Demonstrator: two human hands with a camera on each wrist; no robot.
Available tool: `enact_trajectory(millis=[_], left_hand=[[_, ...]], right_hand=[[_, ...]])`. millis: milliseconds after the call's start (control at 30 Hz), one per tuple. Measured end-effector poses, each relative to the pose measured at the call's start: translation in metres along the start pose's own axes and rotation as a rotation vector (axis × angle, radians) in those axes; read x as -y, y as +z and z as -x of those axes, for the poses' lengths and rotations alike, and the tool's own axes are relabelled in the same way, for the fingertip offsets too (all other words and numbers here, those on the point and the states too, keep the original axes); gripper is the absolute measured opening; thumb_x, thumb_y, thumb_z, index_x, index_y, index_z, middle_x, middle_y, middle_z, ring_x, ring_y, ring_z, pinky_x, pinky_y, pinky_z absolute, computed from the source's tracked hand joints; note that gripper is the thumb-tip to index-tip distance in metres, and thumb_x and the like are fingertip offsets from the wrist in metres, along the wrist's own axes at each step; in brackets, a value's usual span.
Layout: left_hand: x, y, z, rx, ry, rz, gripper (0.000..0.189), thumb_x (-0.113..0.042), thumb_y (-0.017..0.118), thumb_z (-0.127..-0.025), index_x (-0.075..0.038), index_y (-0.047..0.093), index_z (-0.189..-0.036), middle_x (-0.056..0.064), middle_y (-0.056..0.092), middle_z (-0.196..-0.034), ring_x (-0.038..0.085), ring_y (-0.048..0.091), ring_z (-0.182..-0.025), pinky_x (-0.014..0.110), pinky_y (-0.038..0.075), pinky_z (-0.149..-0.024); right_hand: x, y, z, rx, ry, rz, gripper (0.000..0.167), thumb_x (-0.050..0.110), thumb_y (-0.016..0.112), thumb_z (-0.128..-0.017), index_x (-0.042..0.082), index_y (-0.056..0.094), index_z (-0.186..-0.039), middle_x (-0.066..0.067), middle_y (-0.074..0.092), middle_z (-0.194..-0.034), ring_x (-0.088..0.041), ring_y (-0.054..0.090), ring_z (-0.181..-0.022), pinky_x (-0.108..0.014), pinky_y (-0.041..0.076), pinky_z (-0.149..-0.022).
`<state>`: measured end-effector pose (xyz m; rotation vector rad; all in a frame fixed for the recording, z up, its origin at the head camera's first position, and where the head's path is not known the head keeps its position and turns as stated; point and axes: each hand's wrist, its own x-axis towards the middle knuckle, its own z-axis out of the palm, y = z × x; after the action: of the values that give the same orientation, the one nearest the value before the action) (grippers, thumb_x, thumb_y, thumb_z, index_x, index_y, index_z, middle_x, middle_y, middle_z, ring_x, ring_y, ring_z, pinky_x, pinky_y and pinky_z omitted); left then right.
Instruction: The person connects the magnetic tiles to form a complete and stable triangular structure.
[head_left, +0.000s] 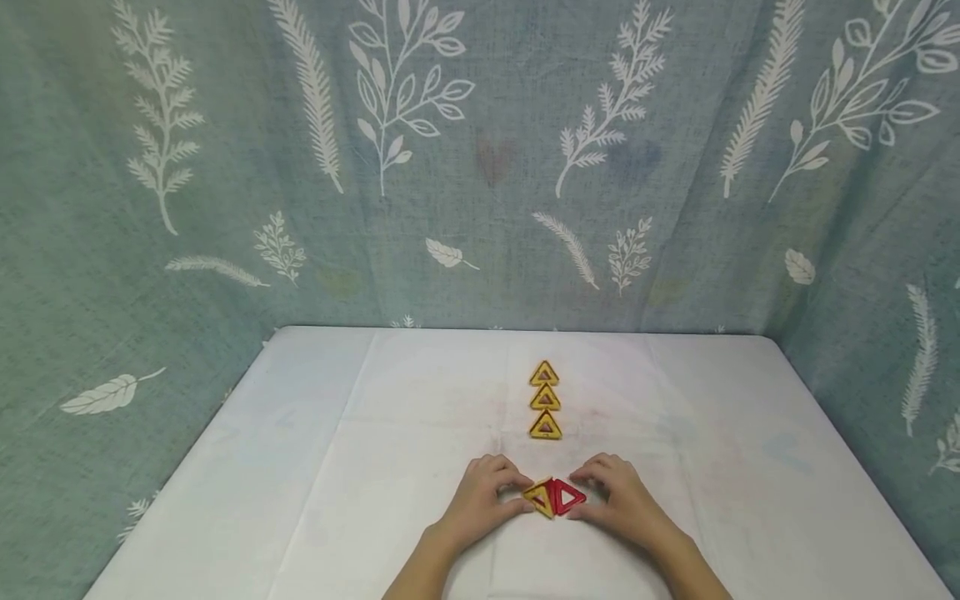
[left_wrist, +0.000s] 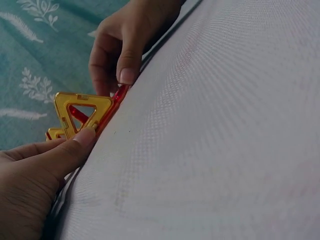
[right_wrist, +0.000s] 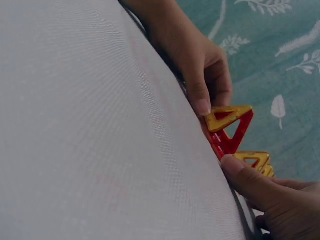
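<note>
Close to the table's near side, a yellow triangular magnetic tile [head_left: 543, 507] and a red triangular magnetic tile [head_left: 558, 498] meet at their edges. In the left wrist view the yellow tile [left_wrist: 102, 105] is tilted up from the table, with red behind its opening. My left hand [head_left: 486, 497] pinches the yellow tile between thumb and fingers on its left side. On the other side, my right hand [head_left: 617, 497] holds the red tile, its thumb on the lower edge in the right wrist view. That hand's other fingertips are partly hidden there.
Beyond the hands, three yellow triangular pieces [head_left: 545, 434] stand in a line running away from me, with reddish parts showing in their openings. A white cloth [head_left: 405, 467] covers the table. Green leaf-patterned fabric [head_left: 495, 242] hangs behind and at both sides.
</note>
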<state>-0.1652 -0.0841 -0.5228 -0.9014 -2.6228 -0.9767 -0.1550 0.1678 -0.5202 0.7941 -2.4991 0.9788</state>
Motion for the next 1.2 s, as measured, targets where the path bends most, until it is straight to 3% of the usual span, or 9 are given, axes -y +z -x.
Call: enact_trajectory(millis=[233, 533, 867, 1200], left_hand=[[0.001, 0.001, 0.002, -0.012, -0.015, -0.005, 0.026, -0.042, 0.075, -0.074, -0.025, 0.071, -0.093, -0.017, 0.054, -0.086, 0.003, 0.048, -0.084, 0.03, 0.037, -0.085], [0.0, 0.002, 0.002, -0.023, -0.011, -0.004, 0.025, -0.042, 0.075, -0.073, -0.025, 0.07, -0.091, -0.017, 0.053, -0.085, 0.003, 0.047, -0.083, 0.03, 0.037, -0.084], [0.0, 0.002, 0.002, -0.04, 0.004, -0.007, 0.026, -0.042, 0.075, -0.072, -0.024, 0.07, -0.091, -0.017, 0.053, -0.086, 0.003, 0.047, -0.082, 0.03, 0.038, -0.085], [0.0, 0.002, 0.002, -0.043, 0.009, -0.025, 0.025, -0.041, 0.076, -0.073, -0.023, 0.07, -0.089, -0.016, 0.053, -0.084, 0.003, 0.047, -0.082, 0.03, 0.038, -0.084]], right_hand=[[-0.001, 0.0, 0.001, -0.002, 0.063, 0.044, 0.037, 0.04, 0.085, -0.057, 0.023, 0.061, -0.08, 0.02, 0.05, -0.074, 0.002, 0.038, -0.073, -0.026, 0.031, -0.068], [-0.005, 0.004, 0.004, -0.093, -0.042, 0.071, 0.032, 0.038, 0.084, -0.056, 0.023, 0.062, -0.074, 0.02, 0.051, -0.07, 0.005, 0.039, -0.067, -0.021, 0.035, -0.065], [-0.005, 0.012, 0.005, -0.187, -0.14, -0.052, 0.033, 0.027, 0.086, -0.058, 0.017, 0.069, -0.083, 0.012, 0.064, -0.077, -0.002, 0.051, -0.07, -0.012, 0.037, -0.068], [0.0, 0.02, 0.001, -0.232, -0.204, -0.176, 0.04, 0.014, 0.087, -0.057, 0.011, 0.07, -0.093, 0.002, 0.067, -0.082, -0.01, 0.058, -0.074, -0.013, 0.042, -0.071]])
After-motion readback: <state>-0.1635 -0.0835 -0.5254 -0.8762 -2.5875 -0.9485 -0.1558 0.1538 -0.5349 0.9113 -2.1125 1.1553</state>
